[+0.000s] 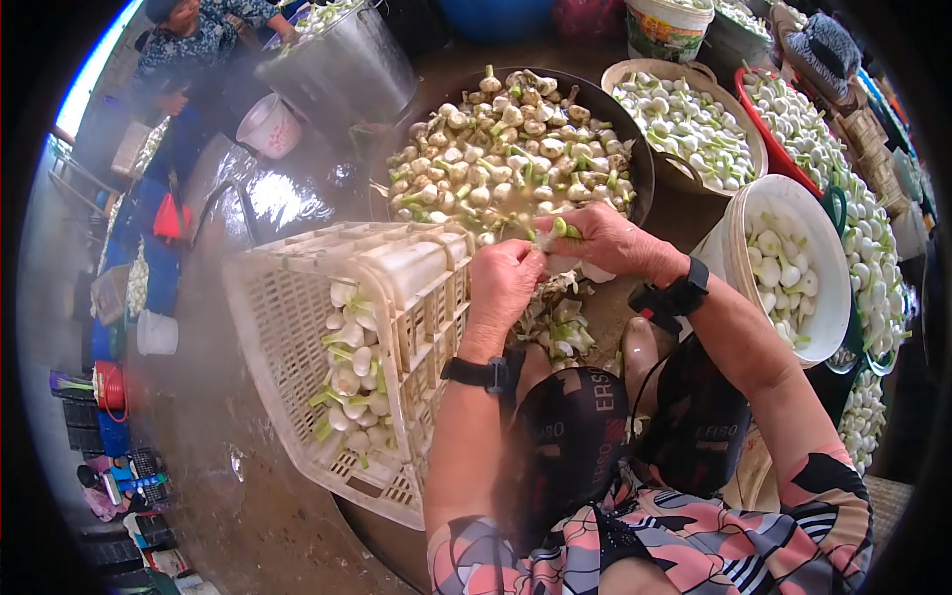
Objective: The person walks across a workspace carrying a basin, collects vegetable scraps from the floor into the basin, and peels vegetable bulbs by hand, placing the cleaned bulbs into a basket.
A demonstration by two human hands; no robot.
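My left hand (508, 283) and my right hand (607, 241) are close together over the near edge of a wide dark basin (643, 188). A bulb with a green stem (561, 230) is between them, its stem end pinched in my right fingers. My left fingers are pressed together at its lower side; whether they grip the bulb or a peel is too small to tell. Many unpeeled, brownish bulbs (516, 149) fill the basin. Whitish peelings (563, 327) lie on the floor below my hands. To the left, a white plastic crate (407, 288) holds peeled white bulbs (355, 382).
At my right is a white bucket (833, 297) of peeled bulbs. Behind it are a tan basin (749, 129) and a red basin (744, 94), both filled. A metal pot (347, 74), a small white bucket (269, 127) and another person (188, 40) are at the upper left.
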